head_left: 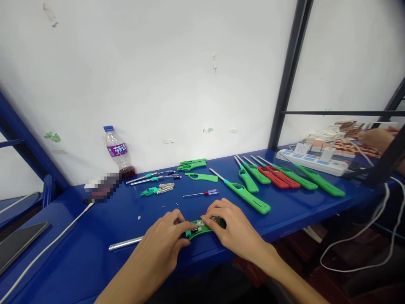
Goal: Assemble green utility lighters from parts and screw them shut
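Note:
An opened green long-neck lighter [202,230] lies on the blue table near its front edge, its inner parts showing. My left hand [167,238] grips its front end with thumb and fingers, and the metal tube [125,243] sticks out to the left beyond the hand. My right hand [226,219] is closed around the handle end, thumb and fingertips pressing at the clear inner part. Behind the hands lie a small screwdriver [202,194], green trigger pieces [152,191], metal tubes with wires [153,179] and green half shells [202,177]. An assembled green lighter [247,196] rests to the right.
Several green and red lighters [278,176] lie in a row at the right, before a white power strip [313,162]. A drink bottle [118,152] stands by the wall. A phone [22,245] and white cable [53,240] lie left. Another person's hand [379,137] shows far right.

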`<action>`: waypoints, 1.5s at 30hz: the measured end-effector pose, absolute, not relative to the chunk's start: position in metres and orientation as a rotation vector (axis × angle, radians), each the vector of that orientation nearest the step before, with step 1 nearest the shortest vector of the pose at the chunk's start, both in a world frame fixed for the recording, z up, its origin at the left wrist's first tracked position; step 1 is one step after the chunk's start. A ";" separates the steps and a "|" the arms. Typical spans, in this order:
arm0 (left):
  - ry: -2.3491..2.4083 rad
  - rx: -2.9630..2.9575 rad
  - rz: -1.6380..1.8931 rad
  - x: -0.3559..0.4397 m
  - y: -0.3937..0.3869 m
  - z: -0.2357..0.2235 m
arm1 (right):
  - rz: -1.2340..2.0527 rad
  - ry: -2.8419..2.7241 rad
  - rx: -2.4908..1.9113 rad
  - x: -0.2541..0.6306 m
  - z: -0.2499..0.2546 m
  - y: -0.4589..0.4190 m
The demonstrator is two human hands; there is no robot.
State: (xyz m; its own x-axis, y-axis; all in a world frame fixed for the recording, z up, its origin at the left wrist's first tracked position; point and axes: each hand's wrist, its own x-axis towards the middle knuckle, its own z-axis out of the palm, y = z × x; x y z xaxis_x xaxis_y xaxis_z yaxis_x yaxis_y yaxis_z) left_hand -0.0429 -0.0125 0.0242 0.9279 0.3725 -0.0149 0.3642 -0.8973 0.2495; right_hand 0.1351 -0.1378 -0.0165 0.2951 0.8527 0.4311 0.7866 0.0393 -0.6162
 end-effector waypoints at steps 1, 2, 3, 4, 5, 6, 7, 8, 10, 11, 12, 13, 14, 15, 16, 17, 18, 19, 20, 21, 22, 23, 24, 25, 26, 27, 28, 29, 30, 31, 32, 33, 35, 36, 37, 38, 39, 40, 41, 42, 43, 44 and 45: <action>0.555 2.835 0.045 -0.042 -0.012 0.025 | 0.100 -1.494 -1.741 0.135 -0.016 -0.138; 0.554 2.830 0.045 -0.042 -0.012 0.025 | 0.096 -1.494 -1.743 0.135 -0.016 -0.138; 0.551 2.825 0.052 -0.042 -0.012 0.025 | 0.093 -1.495 -1.747 0.135 -0.017 -0.138; 0.548 2.821 0.059 -0.041 -0.012 0.026 | 0.087 -1.492 -1.753 0.135 -0.017 -0.138; 0.547 2.818 0.066 -0.041 -0.012 0.026 | 0.081 -1.489 -1.759 0.135 -0.017 -0.138; 0.548 2.815 0.071 -0.041 -0.012 0.026 | 0.075 -1.486 -1.764 0.135 -0.017 -0.138; 0.551 2.813 0.072 -0.041 -0.012 0.026 | 0.069 -1.484 -1.767 0.134 -0.017 -0.138; 0.556 2.810 0.070 -0.041 -0.012 0.026 | 0.063 -1.485 -1.767 0.134 -0.018 -0.138; 0.569 2.806 0.063 -0.040 -0.012 0.026 | 0.049 -1.490 -1.764 0.133 -0.018 -0.138; 0.577 2.804 0.059 -0.040 -0.012 0.026 | 0.044 -1.492 -1.763 0.133 -0.018 -0.138; 0.583 2.801 0.058 -0.040 -0.013 0.026 | 0.042 -1.492 -1.764 0.133 -0.018 -0.138; 0.587 2.797 0.061 -0.039 -0.013 0.026 | 0.044 -1.489 -1.765 0.133 -0.018 -0.138; 0.588 2.793 0.066 -0.039 -0.012 0.025 | 0.047 -1.484 -1.767 0.133 -0.017 -0.137; 0.585 2.789 0.073 -0.039 -0.012 0.025 | 0.053 -1.477 -1.770 0.133 -0.017 -0.137; 0.580 2.786 0.080 -0.039 -0.012 0.025 | 0.058 -1.468 -1.774 0.133 -0.018 -0.136; 0.575 2.785 0.086 -0.040 -0.012 0.025 | 0.060 -1.457 -1.779 0.133 -0.018 -0.136; 0.569 2.785 0.092 -0.040 -0.012 0.025 | 0.058 -1.443 -1.783 0.134 -0.019 -0.135; 0.565 2.789 0.097 -0.041 -0.013 0.025 | 0.054 -1.430 -1.787 0.134 -0.020 -0.135; 0.560 2.794 0.103 -0.041 -0.013 0.025 | 0.045 -1.417 -1.788 0.134 -0.022 -0.135; 0.555 2.801 0.109 -0.042 -0.013 0.025 | 0.033 -1.404 -1.785 0.134 -0.023 -0.135; 0.551 2.811 0.115 -0.042 -0.013 0.024 | 0.015 -1.392 -1.776 0.134 -0.024 -0.136; 0.545 2.820 0.124 -0.042 -0.013 0.024 | -0.008 -1.383 -1.763 0.134 -0.024 -0.137; 0.540 2.828 0.133 -0.043 -0.013 0.023 | -0.040 -1.379 -1.754 0.134 -0.024 -0.137; 0.533 2.832 0.145 -0.043 -0.013 0.022 | -0.089 -1.391 -1.761 0.135 -0.022 -0.137; 0.525 2.830 0.159 -0.043 -0.012 0.021 | -0.150 -1.416 -1.786 0.137 -0.018 -0.136; 0.517 2.824 0.174 -0.044 -0.011 0.020 | -0.213 -1.455 -1.823 0.141 -0.013 -0.133; 0.511 2.816 0.192 -0.044 -0.010 0.019 | -0.275 -1.505 -1.869 0.145 -0.006 -0.128; 0.506 2.807 0.207 -0.045 -0.010 0.019 | -0.322 -1.557 -1.913 0.151 0.002 -0.121; 0.502 2.800 0.218 -0.045 -0.009 0.018 | -0.340 -1.600 -1.940 0.158 0.010 -0.112; 0.499 2.795 0.224 -0.046 -0.008 0.018 | -0.345 -1.648 -1.969 0.167 0.018 -0.101; 0.498 2.793 0.225 -0.046 -0.008 0.018 | -0.356 -1.689 -2.014 0.176 0.025 -0.088; 0.495 2.793 0.226 -0.046 -0.008 0.018 | -0.368 -1.731 -2.072 0.186 0.031 -0.074; 0.482 2.794 0.239 -0.046 -0.008 0.018 | -0.391 -1.812 -2.200 0.204 0.036 -0.048; 0.475 2.795 0.254 -0.047 -0.008 0.018 | -0.399 -1.855 -2.256 0.213 0.036 -0.037; 0.473 2.795 0.268 -0.048 -0.007 0.019 | -0.408 -1.894 -2.301 0.220 0.034 -0.028; 0.482 2.794 0.279 -0.049 -0.006 0.020 | -0.413 -1.934 -2.339 0.226 0.031 -0.022; 0.500 2.789 0.290 -0.052 -0.003 0.020 | -0.414 -1.976 -2.368 0.231 0.028 -0.019; 0.526 2.786 0.307 -0.055 0.000 0.021 | -0.414 -2.016 -2.390 0.234 0.024 -0.017; 0.558 2.784 0.343 -0.059 0.005 0.022 | -0.414 -2.052 -2.405 0.236 0.022 -0.017; 0.595 2.787 0.398 -0.064 0.010 0.024 | -0.417 -2.084 -2.416 0.237 0.020 -0.017; 0.632 2.798 0.478 -0.069 0.016 0.025 | -0.423 -2.111 -2.422 0.237 0.019 -0.018; 0.673 2.812 0.572 -0.074 0.022 0.028 | -0.433 -2.133 -2.428 0.237 0.018 -0.020; 0.715 2.829 0.659 -0.079 0.028 0.030 | -0.446 -2.151 -2.431 0.235 0.018 -0.021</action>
